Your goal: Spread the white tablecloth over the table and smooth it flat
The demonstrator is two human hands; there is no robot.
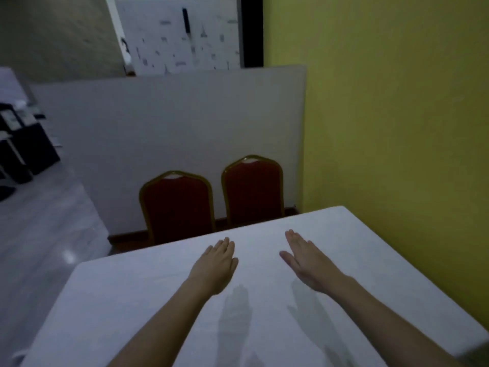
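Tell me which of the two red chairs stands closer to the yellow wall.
The right-hand chair, behind the table's far edge. It stands beside the yellow wall; the other chair is to its left, farther from that wall.

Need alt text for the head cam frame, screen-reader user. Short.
Two bare hands, left hand and right hand, reach out open and palm-down over a white tablecloth that covers the table. Two red chairs stand behind the far edge against a grey partition, with a yellow wall on the right.
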